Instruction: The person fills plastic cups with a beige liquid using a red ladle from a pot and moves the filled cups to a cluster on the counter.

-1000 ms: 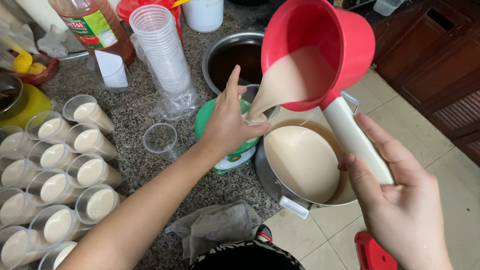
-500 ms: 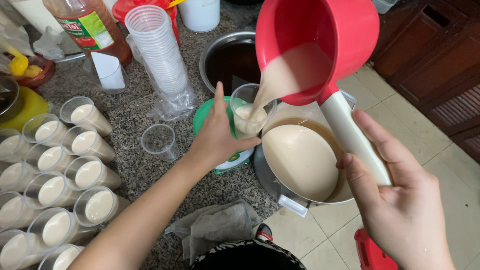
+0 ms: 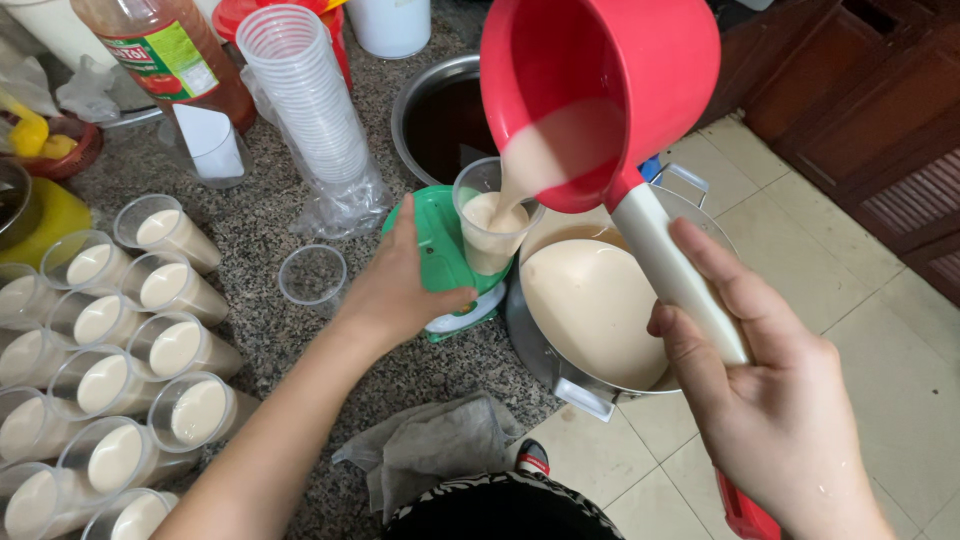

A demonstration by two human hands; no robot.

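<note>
Right hand (image 3: 770, 420) nearest, fingers (image 3: 715, 265) closed round white handle of red ladle (image 3: 610, 90), tilted, pouring beige liquid. Left hand (image 3: 400, 290) beyond, fingers curled, steadying clear cup (image 3: 490, 235) on green scale (image 3: 435, 255); cup part full. Steel pot (image 3: 590, 310) of same liquid just right of scale. Grey cloth (image 3: 430, 445) at tabletop (image 3: 260, 240) edge. Filled cups (image 3: 120, 340) in rows left; empty cup (image 3: 312, 275) near scale. Cup stack (image 3: 305, 110), dark pot (image 3: 450, 115), bottle (image 3: 165, 50) farthest.
</note>
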